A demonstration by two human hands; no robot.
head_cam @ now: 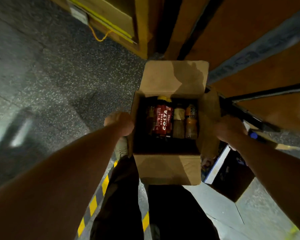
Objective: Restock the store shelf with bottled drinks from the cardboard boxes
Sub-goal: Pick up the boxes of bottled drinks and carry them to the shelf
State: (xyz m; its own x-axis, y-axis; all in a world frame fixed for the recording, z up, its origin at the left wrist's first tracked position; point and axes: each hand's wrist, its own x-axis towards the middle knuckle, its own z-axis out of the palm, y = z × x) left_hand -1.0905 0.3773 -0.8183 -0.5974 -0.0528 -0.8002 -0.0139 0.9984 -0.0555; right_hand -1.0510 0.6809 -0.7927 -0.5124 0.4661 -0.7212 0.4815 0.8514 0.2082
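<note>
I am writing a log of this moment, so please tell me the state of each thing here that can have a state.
cardboard box: open, flaps folded out, held up by both sides.
bottles: lying inside the box, caps on.
left hand: gripping the box's left wall.
right hand: gripping the box's right flap.
second box: on the floor, open.

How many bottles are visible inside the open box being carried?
4 clearly: a dark bottle leftmost, a red Costa bottle, a beige-labelled bottle and an orange bottle rightmost. A second yellow cap suggests more are hidden.
</note>
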